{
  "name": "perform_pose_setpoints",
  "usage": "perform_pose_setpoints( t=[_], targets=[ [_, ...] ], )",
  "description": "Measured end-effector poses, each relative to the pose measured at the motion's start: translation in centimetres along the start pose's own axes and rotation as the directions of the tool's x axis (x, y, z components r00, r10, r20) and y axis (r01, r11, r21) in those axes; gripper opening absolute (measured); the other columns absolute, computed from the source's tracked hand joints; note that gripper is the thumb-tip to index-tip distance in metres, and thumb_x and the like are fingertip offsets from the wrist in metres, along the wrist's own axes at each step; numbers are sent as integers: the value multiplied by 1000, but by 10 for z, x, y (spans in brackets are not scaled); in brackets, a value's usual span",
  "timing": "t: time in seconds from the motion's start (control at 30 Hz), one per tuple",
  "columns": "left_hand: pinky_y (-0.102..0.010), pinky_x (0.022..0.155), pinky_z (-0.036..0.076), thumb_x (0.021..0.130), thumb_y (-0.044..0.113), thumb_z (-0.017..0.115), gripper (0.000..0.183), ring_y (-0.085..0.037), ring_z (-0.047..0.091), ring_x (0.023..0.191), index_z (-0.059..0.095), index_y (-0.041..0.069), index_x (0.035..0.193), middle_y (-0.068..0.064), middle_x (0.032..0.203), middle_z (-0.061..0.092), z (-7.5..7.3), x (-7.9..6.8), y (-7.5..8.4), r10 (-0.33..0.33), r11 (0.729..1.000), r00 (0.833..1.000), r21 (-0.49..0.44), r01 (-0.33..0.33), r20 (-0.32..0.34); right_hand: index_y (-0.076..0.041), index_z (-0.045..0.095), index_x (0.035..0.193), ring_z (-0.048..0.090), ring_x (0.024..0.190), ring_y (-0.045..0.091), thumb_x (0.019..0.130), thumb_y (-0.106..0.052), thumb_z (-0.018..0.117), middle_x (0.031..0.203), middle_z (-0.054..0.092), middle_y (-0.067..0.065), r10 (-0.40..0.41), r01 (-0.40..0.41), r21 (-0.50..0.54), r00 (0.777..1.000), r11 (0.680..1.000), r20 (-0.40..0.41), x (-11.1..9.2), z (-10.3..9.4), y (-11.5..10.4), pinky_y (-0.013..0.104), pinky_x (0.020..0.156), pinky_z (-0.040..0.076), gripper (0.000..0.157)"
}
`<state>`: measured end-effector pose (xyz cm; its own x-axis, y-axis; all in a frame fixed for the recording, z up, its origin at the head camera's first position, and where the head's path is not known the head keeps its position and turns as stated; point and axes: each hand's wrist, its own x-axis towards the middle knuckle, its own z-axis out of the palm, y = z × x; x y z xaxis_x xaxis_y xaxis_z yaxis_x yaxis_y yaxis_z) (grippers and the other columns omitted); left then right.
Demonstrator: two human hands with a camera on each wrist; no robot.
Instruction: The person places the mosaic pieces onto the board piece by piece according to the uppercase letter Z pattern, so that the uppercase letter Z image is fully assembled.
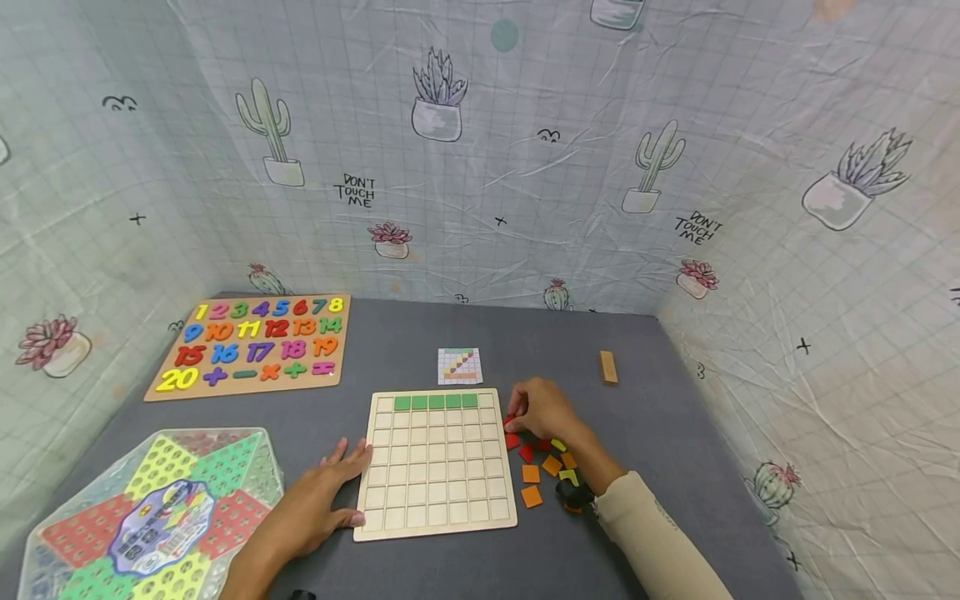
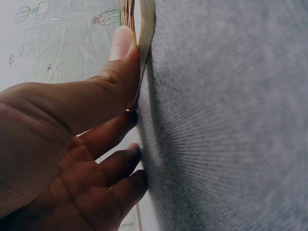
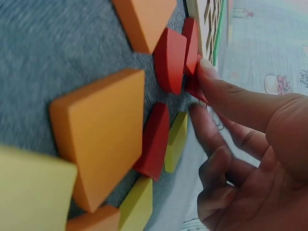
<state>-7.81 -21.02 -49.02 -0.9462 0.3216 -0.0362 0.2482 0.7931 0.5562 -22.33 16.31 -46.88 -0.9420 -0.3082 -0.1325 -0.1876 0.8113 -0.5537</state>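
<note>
A wooden grid board [image 1: 435, 475] lies at the middle of the table, with several green square tiles [image 1: 437, 402] in its top row. My left hand [image 1: 322, 500] rests at the board's left edge, fingers spread; its thumb [image 2: 124, 48] touches the edge. Beside the board's right edge, my right hand [image 1: 546, 410] pinches a red tile [image 3: 194, 89] between thumb and index finger, low over the pile. Other red tiles [image 3: 169, 60] lie just under that hand. Orange tiles [image 3: 103, 130] and yellow tiles [image 3: 176, 142] are scattered nearer to me.
Behind the board lies a small printed pattern card [image 1: 460, 367]. A wooden block [image 1: 608, 367] is at the back right. At the left are a number puzzle board [image 1: 247, 386] and a large clear box [image 1: 161, 517] with a coloured star pattern. Patterned cloth [image 1: 480, 167] hangs behind the table.
</note>
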Motion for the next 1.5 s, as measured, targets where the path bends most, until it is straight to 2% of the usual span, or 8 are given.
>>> perform_pose_setpoints(
  t=[0.13, 0.33, 0.47, 0.77, 0.93, 1.07, 1.2, 1.5],
  targets=[
    [-75, 115, 37, 78, 22, 92, 93, -49, 31, 158, 49, 8, 160, -15, 167, 42, 0, 0, 0, -3, 1000, 1000, -3, 3, 2, -16, 74, 82, 58, 70, 17, 82, -17, 94, 74, 65, -1, 7, -7, 11, 1000, 1000, -1, -2, -2, 1, 31, 65, 49, 20],
    [-75, 115, 37, 79, 23, 91, 93, -49, 31, 157, 48, 8, 160, -15, 168, 42, 0, -1, 0, -10, 1000, 1000, -5, 10, 11, -18, 76, 87, 58, 69, 15, 89, -17, 87, 73, 67, -3, -41, 42, -28, 998, 999, 40, -7, -6, 2, 32, 68, 48, 12],
    [-75, 115, 37, 79, 23, 91, 93, -49, 31, 158, 48, 8, 160, -15, 168, 42, 0, -1, 0, -11, 1000, 1000, -6, 11, 12, -18, 71, 89, 59, 71, 14, 93, -16, 83, 78, 67, -4, -70, 70, -6, 998, 998, 5, -9, -7, 2, 32, 67, 48, 13],
    [-74, 115, 38, 78, 22, 92, 92, -50, 32, 157, 50, 8, 159, -16, 167, 43, 0, -1, 1, 0, 1000, 1000, -5, 0, 0, -20, 75, 114, 61, 73, 11, 100, -17, 76, 85, 70, -6, -142, 142, 50, 990, 989, -17, -4, -1, -3, 31, 66, 51, 15],
    [-74, 115, 38, 78, 22, 92, 92, -50, 33, 157, 50, 8, 159, -16, 167, 43, 0, -1, 1, 7, 1000, 1000, -2, -7, -3, -21, 73, 101, 60, 70, 14, 99, -24, 77, 82, 70, -4, -123, 127, 94, 991, 987, -44, 0, 6, -11, 31, 63, 47, 6],
    [-73, 115, 39, 79, 21, 91, 91, -50, 32, 157, 50, 7, 159, -16, 167, 44, -1, -1, 2, 7, 1000, 1000, -3, -7, -1, -24, 74, 90, 58, 72, 16, 96, -26, 81, 80, 66, -4, -87, 94, 115, 994, 989, -70, 5, 13, -18, 31, 65, 47, 9],
    [-72, 115, 39, 79, 20, 92, 91, -50, 32, 157, 50, 6, 158, -16, 166, 44, -1, -1, 3, 2, 1000, 1000, -5, -2, 1, -20, 75, 88, 59, 69, 16, 95, -23, 83, 77, 67, -3, -60, 69, 130, 996, 989, -68, 11, 20, -26, 31, 63, 49, 10],
    [-72, 115, 39, 79, 22, 92, 90, -49, 32, 157, 51, 8, 158, -15, 167, 44, -1, 0, 4, -9, 1000, 1000, -4, 9, 12, -20, 73, 82, 58, 65, 13, 89, -27, 88, 75, 66, -5, -20, 24, 46, 996, 999, -91, 20, 31, -39, 29, 57, 46, 18]
  ],
)
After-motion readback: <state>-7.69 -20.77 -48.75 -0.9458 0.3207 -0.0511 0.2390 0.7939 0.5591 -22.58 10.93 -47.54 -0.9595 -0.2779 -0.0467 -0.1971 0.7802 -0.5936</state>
